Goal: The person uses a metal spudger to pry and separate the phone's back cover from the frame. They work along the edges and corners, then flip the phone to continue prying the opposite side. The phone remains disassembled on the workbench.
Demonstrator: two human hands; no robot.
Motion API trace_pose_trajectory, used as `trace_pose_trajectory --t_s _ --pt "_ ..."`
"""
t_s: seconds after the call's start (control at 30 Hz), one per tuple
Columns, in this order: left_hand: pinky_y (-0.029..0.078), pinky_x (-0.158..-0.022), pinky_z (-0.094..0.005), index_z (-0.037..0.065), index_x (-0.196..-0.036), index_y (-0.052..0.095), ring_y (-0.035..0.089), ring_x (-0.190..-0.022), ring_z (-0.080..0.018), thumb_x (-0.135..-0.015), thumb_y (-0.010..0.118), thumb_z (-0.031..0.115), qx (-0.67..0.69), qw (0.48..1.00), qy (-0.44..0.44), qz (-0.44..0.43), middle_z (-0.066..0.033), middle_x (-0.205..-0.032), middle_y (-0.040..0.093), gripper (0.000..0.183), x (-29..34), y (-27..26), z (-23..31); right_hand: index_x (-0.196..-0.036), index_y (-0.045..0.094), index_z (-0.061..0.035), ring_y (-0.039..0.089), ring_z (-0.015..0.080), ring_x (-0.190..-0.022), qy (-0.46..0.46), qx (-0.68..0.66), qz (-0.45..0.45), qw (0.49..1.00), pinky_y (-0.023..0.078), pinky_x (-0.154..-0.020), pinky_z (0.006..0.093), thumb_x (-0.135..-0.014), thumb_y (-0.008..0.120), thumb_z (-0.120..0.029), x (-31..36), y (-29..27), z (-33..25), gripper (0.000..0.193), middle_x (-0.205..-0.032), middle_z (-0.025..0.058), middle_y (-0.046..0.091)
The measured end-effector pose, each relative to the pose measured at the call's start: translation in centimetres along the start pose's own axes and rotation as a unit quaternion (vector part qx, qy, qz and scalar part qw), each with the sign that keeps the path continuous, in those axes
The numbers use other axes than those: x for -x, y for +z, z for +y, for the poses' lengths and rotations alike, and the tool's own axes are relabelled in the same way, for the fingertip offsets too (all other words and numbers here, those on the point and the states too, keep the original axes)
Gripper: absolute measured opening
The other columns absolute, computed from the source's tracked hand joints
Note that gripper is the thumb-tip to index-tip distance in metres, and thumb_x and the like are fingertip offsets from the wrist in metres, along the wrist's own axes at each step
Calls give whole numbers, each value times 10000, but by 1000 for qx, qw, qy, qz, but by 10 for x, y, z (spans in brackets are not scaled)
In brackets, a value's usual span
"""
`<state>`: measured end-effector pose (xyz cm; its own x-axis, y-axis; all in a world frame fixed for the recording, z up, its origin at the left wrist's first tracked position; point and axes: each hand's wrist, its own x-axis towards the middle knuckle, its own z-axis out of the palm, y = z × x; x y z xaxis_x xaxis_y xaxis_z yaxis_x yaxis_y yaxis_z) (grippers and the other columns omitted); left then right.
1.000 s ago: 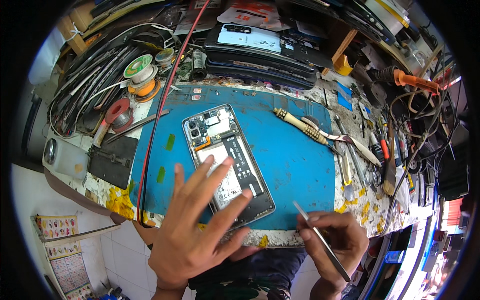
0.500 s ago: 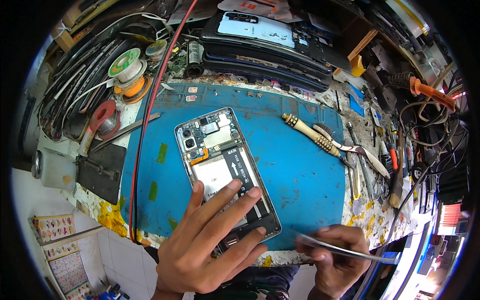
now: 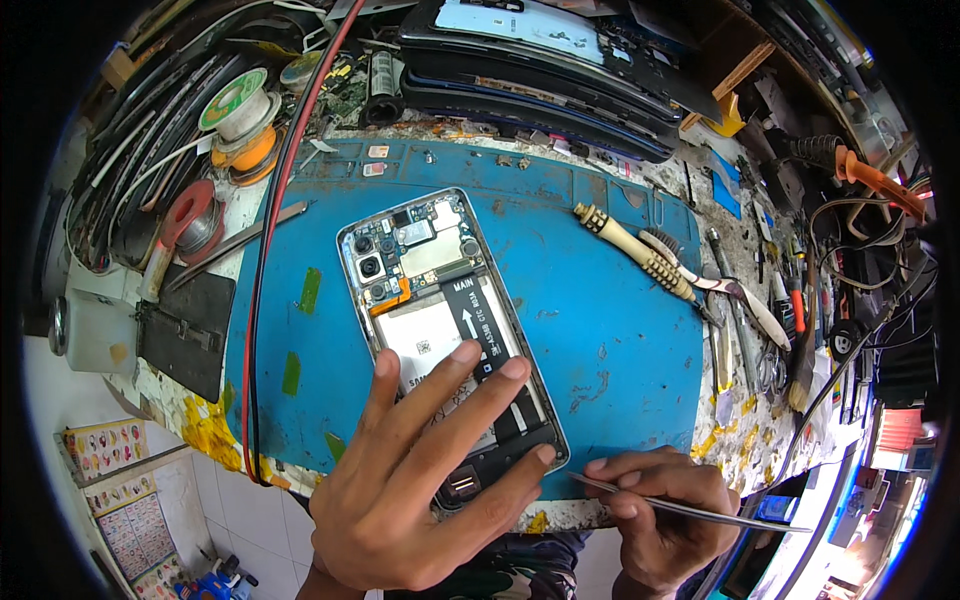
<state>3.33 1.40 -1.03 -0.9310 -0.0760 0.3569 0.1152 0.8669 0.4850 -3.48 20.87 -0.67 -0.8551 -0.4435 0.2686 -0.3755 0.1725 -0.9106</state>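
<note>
An opened smartphone [image 3: 425, 347] lies tilted on a blue work mat, its back off. Its circuit board and camera lenses show at the top, a white battery and a black ribbon cable below. My left hand [image 3: 410, 490] rests across the lower half with fingers spread, steadying it against the mat and hiding part of the battery. At the phone's lower right corner, my right hand [image 3: 675, 505] pinches a thin metal tool [image 3: 715, 516]. The tool's narrow tip points at that corner, close to the frame edge; whether it touches cannot be made out.
The blue mat [image 3: 610, 340] carries a cream-handled soldering iron-like tool [image 3: 635, 262] and a brush [image 3: 735, 300] at right. Solder spools [image 3: 240, 110] stand far left; stacked phone parts [image 3: 530, 80] lie at the back. Red and black cables [image 3: 265, 280] cross the left side.
The tool's tip has come closer to the phone's lower right corner as my right hand moved slightly left. My left hand stays spread on the phone. The whole view has shifted a little.
</note>
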Motion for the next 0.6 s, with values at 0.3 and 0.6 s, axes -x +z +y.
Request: trace_pose_trajectory --t_s 0.3,0.6 --pt "366 -1162 -634 297 -1056 824 594 -1308 -384 -740 870 268 15 1000 15 -15 -119 -1320 693 321 -3 -2 -2 -999 611 15 776 288 -838 -36 39 1 999 606 -673 335 -832 837 -6 -2 4 2 282 -912 209 762" --pt "503 -1051 -588 258 -1018 829 645 -1241 -388 -700 887 238 34 999 29 -4 -118 -1261 722 324 -6 1 -4 -946 495 46 747 281 -738 -61 98 -2 993 621 -633 361 -923 756 -45 -1 8 1 278 -851 306 725"
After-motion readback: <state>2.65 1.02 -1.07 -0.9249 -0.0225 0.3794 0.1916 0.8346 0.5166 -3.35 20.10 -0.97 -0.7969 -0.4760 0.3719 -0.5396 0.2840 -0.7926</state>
